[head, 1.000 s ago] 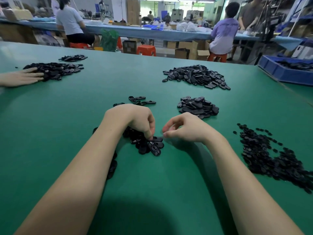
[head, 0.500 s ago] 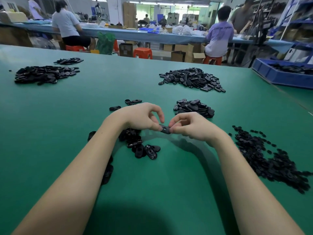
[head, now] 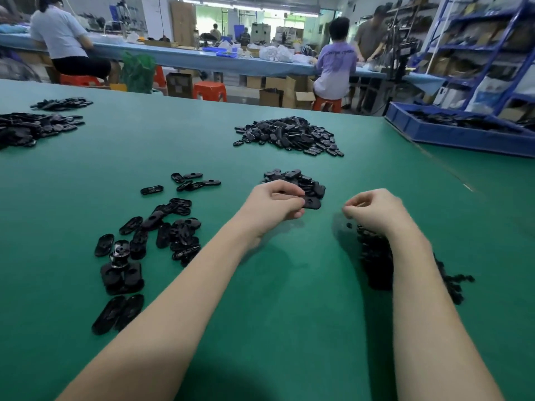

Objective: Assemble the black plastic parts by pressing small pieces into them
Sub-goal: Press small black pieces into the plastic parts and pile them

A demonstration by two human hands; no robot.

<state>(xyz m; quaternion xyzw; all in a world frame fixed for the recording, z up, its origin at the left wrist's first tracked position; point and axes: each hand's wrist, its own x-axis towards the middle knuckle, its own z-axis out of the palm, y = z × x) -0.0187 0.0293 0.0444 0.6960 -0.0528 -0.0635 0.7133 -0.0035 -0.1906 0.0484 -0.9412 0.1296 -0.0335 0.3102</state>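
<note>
A black oval part is pinched in the left hand, fingers curled over it and thumb beneath; the part juts out from the fingertips on the side toward the right hand, its round hole showing. It is held just in front of the small heap and low over the green table. The right hand is set well apart from the part, fingers curled and thumb tip brought against the forefinger; whether a small piece is nipped there cannot be told. Directly behind and under that hand lies the pile of small pieces, partly hidden by the forearm, with one stray piece on the table just beside the thumb.

Relative to the held part, a loose scatter of ovals lies well off on the left-hand side, and a large heap lies farther back. A blue tray is seen at the table's far right edge.

Half a second earlier the two hands were joined, the part being held between both sets of fingertips above the scatter. Since then the hands have been drawn apart: the part has been carried by the left hand alone up to the small heap, and the right hand has been moved over to the pile of small pieces.
</note>
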